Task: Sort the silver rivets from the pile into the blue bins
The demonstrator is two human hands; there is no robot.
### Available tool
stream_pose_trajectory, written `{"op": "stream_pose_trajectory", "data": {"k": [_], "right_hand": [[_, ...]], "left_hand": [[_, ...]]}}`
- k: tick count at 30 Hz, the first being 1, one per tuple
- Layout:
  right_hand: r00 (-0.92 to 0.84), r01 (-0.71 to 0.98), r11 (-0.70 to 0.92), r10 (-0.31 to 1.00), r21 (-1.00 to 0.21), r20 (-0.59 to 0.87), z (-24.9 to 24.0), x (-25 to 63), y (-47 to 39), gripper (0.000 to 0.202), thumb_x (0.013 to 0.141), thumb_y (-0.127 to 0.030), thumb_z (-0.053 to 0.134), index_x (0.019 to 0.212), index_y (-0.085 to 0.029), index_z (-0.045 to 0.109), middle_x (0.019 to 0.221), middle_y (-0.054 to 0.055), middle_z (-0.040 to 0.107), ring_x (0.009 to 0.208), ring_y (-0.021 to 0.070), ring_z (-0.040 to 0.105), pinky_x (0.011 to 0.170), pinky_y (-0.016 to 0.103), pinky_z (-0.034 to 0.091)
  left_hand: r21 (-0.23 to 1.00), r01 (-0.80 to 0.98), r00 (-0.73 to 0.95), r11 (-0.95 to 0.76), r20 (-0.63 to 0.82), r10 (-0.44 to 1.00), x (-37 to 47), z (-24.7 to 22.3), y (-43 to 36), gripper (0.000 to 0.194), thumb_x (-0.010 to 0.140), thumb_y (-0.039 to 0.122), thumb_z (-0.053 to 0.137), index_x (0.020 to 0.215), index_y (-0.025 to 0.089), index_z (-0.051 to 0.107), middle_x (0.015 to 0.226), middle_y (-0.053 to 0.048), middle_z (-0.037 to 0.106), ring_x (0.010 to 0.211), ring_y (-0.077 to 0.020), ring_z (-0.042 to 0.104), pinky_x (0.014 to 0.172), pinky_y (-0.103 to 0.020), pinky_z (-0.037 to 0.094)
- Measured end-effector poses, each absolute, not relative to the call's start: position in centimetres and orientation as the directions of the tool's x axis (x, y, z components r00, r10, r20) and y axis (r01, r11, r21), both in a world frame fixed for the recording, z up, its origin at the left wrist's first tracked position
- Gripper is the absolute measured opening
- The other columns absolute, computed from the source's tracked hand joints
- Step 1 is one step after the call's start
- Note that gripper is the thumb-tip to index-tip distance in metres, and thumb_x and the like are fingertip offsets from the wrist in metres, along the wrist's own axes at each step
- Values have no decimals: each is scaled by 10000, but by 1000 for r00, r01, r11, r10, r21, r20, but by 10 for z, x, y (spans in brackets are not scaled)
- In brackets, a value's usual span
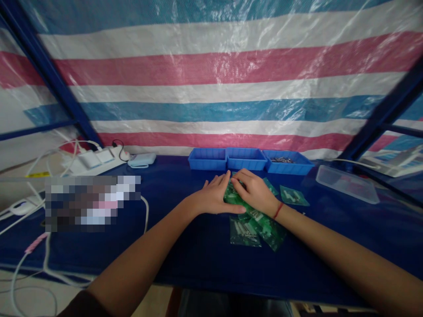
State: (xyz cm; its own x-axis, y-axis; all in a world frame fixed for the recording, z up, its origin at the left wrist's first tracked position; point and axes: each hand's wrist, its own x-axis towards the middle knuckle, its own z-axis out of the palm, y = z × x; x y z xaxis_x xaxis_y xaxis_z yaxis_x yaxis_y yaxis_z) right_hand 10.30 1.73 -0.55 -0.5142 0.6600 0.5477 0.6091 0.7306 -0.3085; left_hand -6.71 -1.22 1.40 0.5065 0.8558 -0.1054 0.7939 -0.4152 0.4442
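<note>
My left hand [216, 196] lies with fingers stretched out and thumb apart, its inner edge against a pile of small green plastic bags [234, 197]. On top of that pile my right hand [256, 190] has its fingers curled down, closed on one of the green bags; the fingertips are partly hidden. Metal parts show through the bags. Nearer the table's front, another bag [244, 231] of long metal pieces lies flat, overlapped by a greener bag [269, 231]. One more small bag [294, 195] rests to the right of my right hand.
Three blue bins stand in a row behind my hands; the right bin [288, 163] holds metal parts. A clear plastic lid [346, 184] lies at right. At left are a power strip [95, 159], white cables, a light-blue case [142, 160] and a blurred-out item [89, 200].
</note>
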Motion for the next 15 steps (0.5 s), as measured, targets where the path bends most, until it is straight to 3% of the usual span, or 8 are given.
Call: {"op": "stream_pose_trajectory", "data": {"k": [6, 10, 15], "right_hand": [[-390, 612, 672, 716, -418, 579, -8, 109, 20, 165, 852, -191, 409, 789, -181, 561, 786, 50, 609, 776, 187, 552, 756, 329, 425], [-260, 594, 572, 802, -566, 537, -11, 111, 22, 165, 762, -144, 421, 809, -183, 573, 784, 32, 625, 746, 176, 570, 728, 306, 434], [-188, 589, 516, 836, -622, 516, 6, 124, 28, 192, 788, -198, 407, 760, -183, 597, 812, 46, 650, 782, 189, 586, 753, 324, 440]], "left_hand": [[401, 760, 514, -511, 109, 851, -53, 4, -19, 932, 781, 687, 407, 1455, 137, 72, 1514, -160, 139, 1385, -332, 146, 1084, -587, 132], [374, 739, 536, -560, 176, 825, -47, -1, -20, 788, 835, 613, 402, 1437, 167, 160, 1486, -153, 254, 1361, -322, 239, 1087, -560, 179], [345, 740, 539, -577, 208, 816, -45, 0, -22, 586, 867, 529, 424, 1324, 166, 374, 1432, -131, 357, 1356, -313, 254, 1102, -514, 205]]}}
